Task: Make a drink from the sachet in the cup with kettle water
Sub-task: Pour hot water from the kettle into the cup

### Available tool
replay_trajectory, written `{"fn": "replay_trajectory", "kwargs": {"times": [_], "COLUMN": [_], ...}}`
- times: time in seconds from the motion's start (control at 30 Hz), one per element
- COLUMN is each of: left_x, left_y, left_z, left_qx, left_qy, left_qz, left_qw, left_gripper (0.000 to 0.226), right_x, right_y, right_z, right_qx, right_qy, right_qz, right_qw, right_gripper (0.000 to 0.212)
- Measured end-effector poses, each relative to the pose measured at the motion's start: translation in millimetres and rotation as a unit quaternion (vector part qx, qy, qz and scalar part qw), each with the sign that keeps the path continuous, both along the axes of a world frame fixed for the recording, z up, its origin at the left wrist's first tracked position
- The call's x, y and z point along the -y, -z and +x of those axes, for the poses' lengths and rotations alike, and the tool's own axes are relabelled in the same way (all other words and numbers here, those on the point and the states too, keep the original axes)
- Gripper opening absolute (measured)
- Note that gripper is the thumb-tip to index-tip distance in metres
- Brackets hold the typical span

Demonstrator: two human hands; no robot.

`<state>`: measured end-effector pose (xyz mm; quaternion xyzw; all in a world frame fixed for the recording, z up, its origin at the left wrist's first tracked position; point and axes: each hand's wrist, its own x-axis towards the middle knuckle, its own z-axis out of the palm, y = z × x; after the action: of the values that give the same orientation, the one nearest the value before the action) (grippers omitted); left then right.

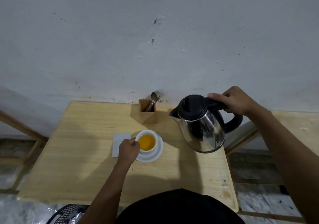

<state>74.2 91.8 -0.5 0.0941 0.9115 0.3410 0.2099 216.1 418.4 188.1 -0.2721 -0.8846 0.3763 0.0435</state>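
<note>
Nearest to me, the person's dark-clothed torso [179, 208] is leaning over the front edge of the pale wooden table [82, 168]. Taking the white ceramic cup [148, 141] as the marker, it is sitting upright on a round white saucer [158, 152] near the middle of the tabletop, and it is holding an orange-yellow liquid [147, 141]. The left hand [128, 148] is closing its fingers at the cup's left side, pinching what seems to be the handle, though the handle itself is hidden under the fingers. Just left of the cup, partly under that hand, a flat white paper sachet [119, 141] is lying on the wood. To the right of the cup and well apart from it, the right hand [233, 101] is wrapping firmly around the black plastic handle of a shiny stainless-steel kettle [202, 128] with a black lid, holding it roughly upright, spout pointing left. Behind the cup, against the scuffed grey wall [155, 33], a square wooden holder [146, 115] is standing with metal cutlery [153, 99] in it.
</note>
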Motion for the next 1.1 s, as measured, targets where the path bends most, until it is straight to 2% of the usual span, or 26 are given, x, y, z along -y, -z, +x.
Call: {"fn": "replay_trajectory", "kwargs": {"times": [0.07, 0.13, 0.33, 0.5, 0.7, 1.1], "left_x": [-4.3, -7.2, -10.4, -14.1, -15.8, -18.9], "left_y": [-0.7, -2.4, 6.2, 5.0, 1.4, -0.9], "left_z": [3.7, 6.4, 8.3, 12.8, 9.1, 8.6], "left_qx": [-0.002, -0.006, -0.021, -0.04, -0.04, -0.049], "left_qy": [-0.009, -0.021, -0.054, -0.069, -0.038, -0.004], "left_qz": [0.003, 0.014, 0.018, 0.02, -0.043, -0.089], "left_qw": [1.0, 1.0, 0.998, 0.997, 0.998, 0.995], "left_gripper": [0.024, 0.022, 0.027, 0.029, 0.032, 0.029], "right_x": [-13.5, -25.7, -42.3, -51.7, -61.1, -88.6], "right_y": [5.9, 14.1, 37.5, 60.9, 81.5, 100.3], "right_z": [11.1, 17.6, 22.2, 21.0, 15.3, 7.5], "right_qx": [-0.048, -0.088, -0.167, -0.193, -0.202, -0.222], "right_qy": [0.024, 0.048, 0.098, 0.123, 0.119, 0.11], "right_qz": [-0.004, -0.005, -0.021, -0.039, -0.06, -0.123], "right_qw": [0.999, 0.995, 0.981, 0.973, 0.97, 0.961], "right_gripper": [0.097, 0.101, 0.07, 0.068, 0.066, 0.063]}}
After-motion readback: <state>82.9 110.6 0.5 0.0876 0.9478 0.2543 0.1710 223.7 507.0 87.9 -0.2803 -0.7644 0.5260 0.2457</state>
